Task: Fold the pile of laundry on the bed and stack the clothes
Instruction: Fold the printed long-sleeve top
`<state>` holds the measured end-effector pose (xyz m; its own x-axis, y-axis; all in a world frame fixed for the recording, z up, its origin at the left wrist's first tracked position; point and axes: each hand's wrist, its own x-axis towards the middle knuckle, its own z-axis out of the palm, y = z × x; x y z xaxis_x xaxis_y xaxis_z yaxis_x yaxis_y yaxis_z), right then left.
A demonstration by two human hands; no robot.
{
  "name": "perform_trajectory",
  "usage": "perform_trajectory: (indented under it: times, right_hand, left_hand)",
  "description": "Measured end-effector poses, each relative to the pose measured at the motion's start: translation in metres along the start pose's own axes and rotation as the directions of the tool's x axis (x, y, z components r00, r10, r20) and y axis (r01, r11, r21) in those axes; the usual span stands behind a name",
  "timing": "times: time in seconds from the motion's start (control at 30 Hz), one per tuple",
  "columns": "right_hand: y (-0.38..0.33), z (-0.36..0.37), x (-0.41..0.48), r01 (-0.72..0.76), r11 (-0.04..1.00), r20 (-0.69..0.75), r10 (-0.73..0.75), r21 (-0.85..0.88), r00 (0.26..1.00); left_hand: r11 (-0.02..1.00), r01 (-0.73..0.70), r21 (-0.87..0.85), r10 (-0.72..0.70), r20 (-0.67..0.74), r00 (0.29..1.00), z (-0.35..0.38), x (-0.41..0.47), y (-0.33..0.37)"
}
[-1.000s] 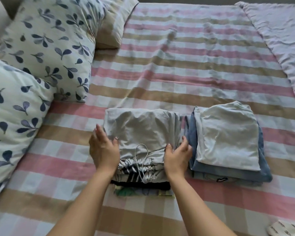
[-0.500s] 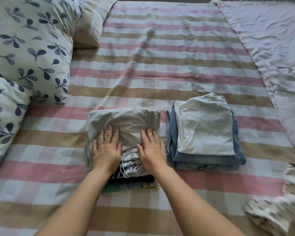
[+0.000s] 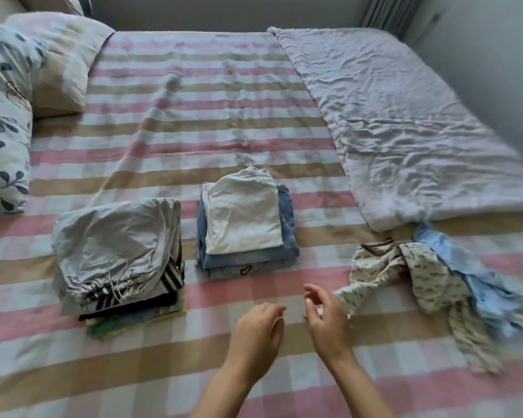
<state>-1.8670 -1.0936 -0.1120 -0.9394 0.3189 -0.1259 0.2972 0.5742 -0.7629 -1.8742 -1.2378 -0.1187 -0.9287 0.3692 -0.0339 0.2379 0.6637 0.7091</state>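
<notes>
Two folded stacks lie on the striped bed (image 3: 194, 122). The left stack (image 3: 118, 254) is topped by grey drawstring trousers over striped and dark pieces. The middle stack (image 3: 245, 224) has a white top on blue garments. To the right, unfolded laundry sprawls: a cream patterned garment (image 3: 411, 276) and a light blue one (image 3: 477, 276) beside it. My left hand (image 3: 258, 330) and my right hand (image 3: 326, 318) hover over the sheet between the middle stack and the loose laundry, fingers relaxed and loosely curled, holding nothing.
A crumpled pale quilt (image 3: 405, 125) covers the bed's right side. Leaf-print pillows (image 3: 3, 116) and a beige striped pillow (image 3: 61, 67) sit at the far left. A grey wall (image 3: 495, 70) bounds the right.
Both hands have lifted off the grey trousers on the left stack and moved right, in front of the middle stack. The view swung right, showing the unfolded laundry.
</notes>
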Motion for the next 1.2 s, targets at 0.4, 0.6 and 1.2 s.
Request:
perform_trajectory:
  times: [0.4,0.6,1.2]
  right_hand:
    - [0.201,-0.191,0.051,-0.102,0.986,0.094,0.114,-0.130,0.989]
    - [0.259,-0.207,0.098,0.059,0.925,0.187,0.013,-0.375,0.982]
    - [0.247,-0.203,0.107,0.092,0.988,-0.140,-0.074,0.126,0.987]
  left_hand:
    - [0.920,0.271,-0.282,-0.268,0.049,0.962,0.189,0.065,0.163]
    - [0.887,0.379,-0.265,-0.407,-0.058,0.911,0.236,0.095,0.169]
    - [0.900,0.427,-0.087,-0.410,-0.501,0.762,0.241,0.096,0.108]
